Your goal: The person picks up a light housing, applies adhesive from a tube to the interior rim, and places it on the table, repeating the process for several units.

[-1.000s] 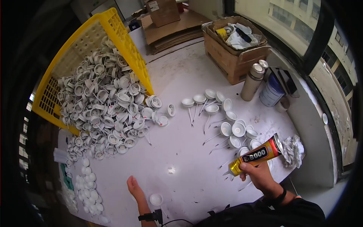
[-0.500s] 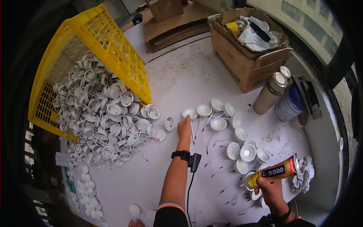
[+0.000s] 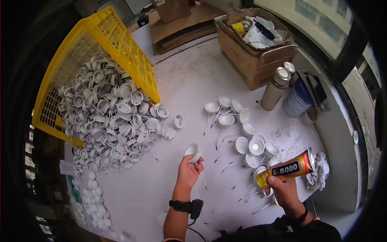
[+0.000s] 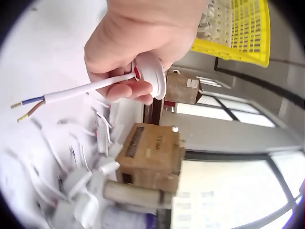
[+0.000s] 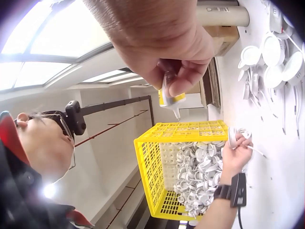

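My left hand holds a white round lamp cup above the table, its hollow side up in the head view. From it hangs a white cable ending in bare-tipped blue and brown wires; a red spot shows where it enters the cup. Over on the right, my right hand grips a yellow, red and black E-8000 glue tube. Its clear nozzle points out past the fingers in the right wrist view. Several similar cups with cables lie beyond and beside the tube.
At left, a tipped yellow crate spills a heap of white lamp parts. White discs line the left edge. A cardboard box, a metal flask, a blue-and-white tub and crumpled paper stand along the right.
My left hand reached from the near side to the leftmost cup of the row, took hold of it and drew it back toward me. My right hand has kept the glue tube, shifting slightly.
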### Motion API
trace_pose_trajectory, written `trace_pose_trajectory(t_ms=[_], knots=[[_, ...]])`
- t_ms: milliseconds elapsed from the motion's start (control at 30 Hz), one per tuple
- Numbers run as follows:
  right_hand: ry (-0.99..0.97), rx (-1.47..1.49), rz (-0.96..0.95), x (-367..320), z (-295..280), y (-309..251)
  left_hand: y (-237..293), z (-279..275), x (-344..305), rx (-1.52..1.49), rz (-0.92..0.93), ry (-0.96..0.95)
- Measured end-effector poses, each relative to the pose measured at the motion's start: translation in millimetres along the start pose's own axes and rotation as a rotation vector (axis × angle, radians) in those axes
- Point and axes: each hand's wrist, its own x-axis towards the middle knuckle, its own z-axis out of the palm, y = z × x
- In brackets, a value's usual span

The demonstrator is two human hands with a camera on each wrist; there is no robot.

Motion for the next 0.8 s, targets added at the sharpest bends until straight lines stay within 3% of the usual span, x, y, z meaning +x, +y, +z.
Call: trace_pose_trajectory(t_ms=[267, 333, 400, 467, 633, 700, 800], knots=[[-0.136, -0.119, -0.135, -54, 32, -28, -51, 61, -174, -0.265, -0.065, -0.238], [-0.238, -0.135, -0.214, -66, 40, -29, -63, 62, -189, -0.299, -0.066, -0.252], [-0.249, -0.194, -0.155, -78, 46, -33, -75, 57, -202, -0.199, -0.089, -0.275], [-0.294, -0.393, -0.310, -82, 50, -30, -79, 58, -208, -0.218, -0.056, -0.338], [-0.337, -0.493, -0.354, -89, 55, -28, -81, 64, -219, -0.228, 0.014, -0.376], [-0.328, -0.586, -0.568, -89, 59, -27, -79, 65, -221, -0.230, 0.015, -0.385], [-0.322, -0.646, -0.478, -94, 61, -32, -78, 67, -224, -0.234, 0.022, -0.409]])
